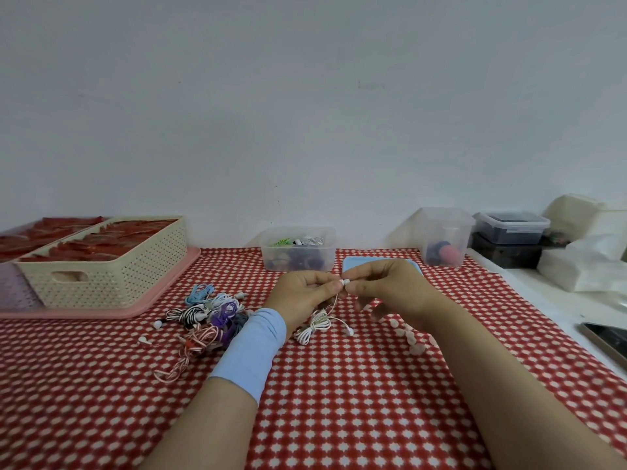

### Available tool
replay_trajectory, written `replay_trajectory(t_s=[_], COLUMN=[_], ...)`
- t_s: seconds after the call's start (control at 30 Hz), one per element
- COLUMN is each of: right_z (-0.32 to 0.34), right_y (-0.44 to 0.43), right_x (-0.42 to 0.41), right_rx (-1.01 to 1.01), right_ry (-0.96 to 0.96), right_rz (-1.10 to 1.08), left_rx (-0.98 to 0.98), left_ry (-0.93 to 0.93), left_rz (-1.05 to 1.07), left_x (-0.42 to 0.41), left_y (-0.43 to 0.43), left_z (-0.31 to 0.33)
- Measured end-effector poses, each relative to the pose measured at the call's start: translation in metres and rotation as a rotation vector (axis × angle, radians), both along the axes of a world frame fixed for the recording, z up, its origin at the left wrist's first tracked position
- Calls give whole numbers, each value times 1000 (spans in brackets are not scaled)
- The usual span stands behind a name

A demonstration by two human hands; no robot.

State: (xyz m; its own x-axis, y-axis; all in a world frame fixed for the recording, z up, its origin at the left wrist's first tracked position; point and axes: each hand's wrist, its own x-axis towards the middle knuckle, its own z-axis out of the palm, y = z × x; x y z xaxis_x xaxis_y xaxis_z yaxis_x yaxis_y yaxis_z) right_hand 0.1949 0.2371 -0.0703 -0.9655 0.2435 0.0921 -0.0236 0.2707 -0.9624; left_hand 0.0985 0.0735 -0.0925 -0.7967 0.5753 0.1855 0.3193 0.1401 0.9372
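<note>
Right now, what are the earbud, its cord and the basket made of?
The earbud looks like smooth white hard plastic, though it is small to judge. Its cord seems to be rubbery-coated wire, since it coils limply on the cloth. The basket is probably matte cream plastic: its walls show even moulded rows of tiny holes.

Earbud: largely covered by fingertips of left hand and right hand, shape unclear. Blue pad: partly behind right hand. Clear tub: contents blurred. Dark flat object: cut by right edge. Red items: cut by left edge.
</note>
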Motion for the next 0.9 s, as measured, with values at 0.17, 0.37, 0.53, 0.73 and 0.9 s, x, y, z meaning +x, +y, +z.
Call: replay_trajectory(t_s=[0.17, 0.37, 0.53, 0.73, 0.9], right_z=[-2, -1, 1, 4, 2], right_y=[-2, -4, -5, -2, 0], right_x=[-2, -1, 1, 6, 4], right_rx=[46, 117, 78, -14, -136], right_ry=[62, 76, 71, 18, -29], right_rz=[-35, -41, -29, 58, 85], left_rx=[4, 8, 20, 44, 91], left_ry=[-2, 10, -1, -46, -124], left_rz=[-3, 15, 8, -65, -151], left_x=[1, 0, 0, -4, -4], left_y=[0, 0, 0, -3, -4], left_z=[1, -1, -1, -3, -2])
